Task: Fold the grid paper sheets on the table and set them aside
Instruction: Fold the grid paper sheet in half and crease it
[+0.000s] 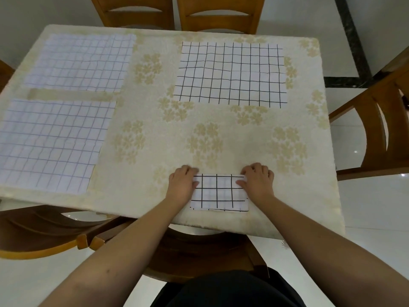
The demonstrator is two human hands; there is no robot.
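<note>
A small folded grid paper sheet (219, 192) with black lines lies near the table's front edge. My left hand (182, 182) presses on its left end and my right hand (257, 180) on its right end, fingers curled over the top fold. A flat unfolded black-grid sheet (231, 74) lies at the back right. Two flat sheets with fainter grid lines lie on the left, one at the back (81, 63) and one at the front (53, 145).
The table (287, 196) carries a cream cloth with flower prints. Wooden chairs stand around it: two at the back (217, 14), one on the right (380, 120), others at the front left (44, 231). The floor is white tile.
</note>
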